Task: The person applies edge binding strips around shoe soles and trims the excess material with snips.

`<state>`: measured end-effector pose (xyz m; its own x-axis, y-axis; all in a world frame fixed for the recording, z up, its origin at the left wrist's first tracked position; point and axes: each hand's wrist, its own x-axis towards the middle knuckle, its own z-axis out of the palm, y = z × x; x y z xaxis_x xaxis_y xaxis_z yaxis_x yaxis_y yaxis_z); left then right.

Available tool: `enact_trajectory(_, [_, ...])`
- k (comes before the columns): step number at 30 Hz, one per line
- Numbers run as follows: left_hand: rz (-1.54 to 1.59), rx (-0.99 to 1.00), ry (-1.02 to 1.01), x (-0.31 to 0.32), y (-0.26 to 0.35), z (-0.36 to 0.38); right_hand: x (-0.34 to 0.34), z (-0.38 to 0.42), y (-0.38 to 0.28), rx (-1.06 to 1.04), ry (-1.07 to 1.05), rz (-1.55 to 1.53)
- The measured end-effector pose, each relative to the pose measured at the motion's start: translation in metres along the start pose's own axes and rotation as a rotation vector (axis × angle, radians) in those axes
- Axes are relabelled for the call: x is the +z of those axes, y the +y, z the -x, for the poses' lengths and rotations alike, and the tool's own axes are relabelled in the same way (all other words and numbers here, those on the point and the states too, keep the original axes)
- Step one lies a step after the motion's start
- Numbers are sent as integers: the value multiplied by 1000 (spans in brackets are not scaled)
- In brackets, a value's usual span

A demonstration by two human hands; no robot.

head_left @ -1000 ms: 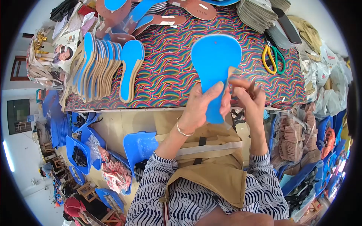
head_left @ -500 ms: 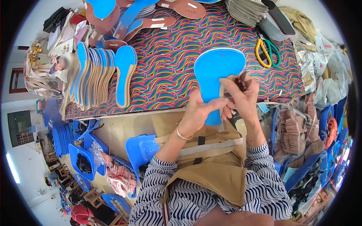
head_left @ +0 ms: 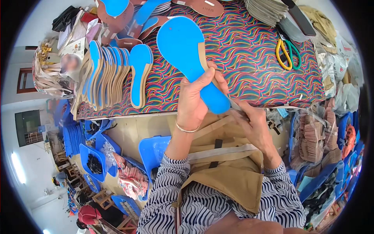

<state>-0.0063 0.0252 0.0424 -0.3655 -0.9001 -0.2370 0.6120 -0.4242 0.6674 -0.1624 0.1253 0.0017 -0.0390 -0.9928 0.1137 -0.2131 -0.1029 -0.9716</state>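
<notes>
Blue insole [head_left: 187, 50] gripped upright-tilted; left hand [head_left: 194, 99] thumb-up

Scissors [head_left: 288, 54] lie right of the insole row [head_left: 105, 78] (both on the table [head_left: 253, 74]).

Small characters on a brown insole [head_left: 202, 6], seemingly 415X25, illegible dark print on a white bag [head_left: 78, 46]
</notes>
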Motion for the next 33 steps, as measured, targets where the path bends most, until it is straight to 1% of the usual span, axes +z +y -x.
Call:
enact_trajectory(1, [-5,-1,2,-4,-1,-1,-6,3,5,-107,-36,147])
enact_trajectory(2, [143,-9,-60,-11,-4,-3,-8,6,8,-212,-70,293])
enact_trajectory(3, [293,-16,-120,-15,-6,-4,-5,9,6,-210,-69,289])
enact_trajectory(4, [290,-18,-117,-16,-6,-3,-2,13,3,-244,-37,303])
enact_trajectory(6, [392,35,-159,-16,-6,-3,5,13,2,-283,-1,316])
enact_trajectory(7, [389,36,-159,-16,-6,-3,11,13,6,-352,66,297])
enact_trajectory(8, [450,53,-145,-16,-8,-2,16,13,7,-421,135,278])
enact_trajectory(9, [512,70,-130,-15,-10,-2,18,11,2,-421,139,275])
enact_trajectory(11, [463,83,-94,-10,-17,0,18,6,-11,-222,145,136])
enact_trajectory(13, [406,101,-58,-4,-21,7,18,1,-6,-234,164,132])
enact_trajectory(15, [112,134,151,5,-20,16,21,-6,-4,-285,199,132])
enact_trajectory(19, [196,112,100,-23,-31,11,16,-4,-12,-265,186,143])
enact_trajectory(21, [71,75,99,-26,-31,15,7,-6,-11,-139,195,-25])
enact_trajectory(22, [71,70,94,-24,-27,20,-2,-6,-12,-138,201,-22])
enact_trajectory(24, [-321,-218,-165,-17,-11,35,-27,-12,-19,127,113,-249])
enact_trajectory(25, [-319,-228,-176,-16,-5,46,-38,-17,-22,109,71,-189])
enact_trajectory(26, [-717,-14,-288,-15,1,60,-45,-22,-24,117,81,-183])
enact_trajectory(27, [-1106,216,-394,-13,8,68,-49,-26,-26,30,6,-76])
enact_trajectory(28, [-1099,212,-394,1,22,66,-51,-29,-27,-58,-75,30])
enact_trajectory(29, [-1486,538,-469,22,40,57,-46,-32,-30,-129,-81,35])
enact_trajectory(30, [-1863,886,-527,32,51,45,-43,-32,-33,-130,-91,35])
enact_trajectory(31, [-1755,918,-517,28,46,29,-41,-33,-36,-171,-175,94])
enact_trajectory(32, [-1761,920,-505,23,49,22,-39,-34,-38,-214,-257,151])
enact_trajectory(33, [-1865,431,-673,18,52,17,-34,-32,-33,-259,-259,131])
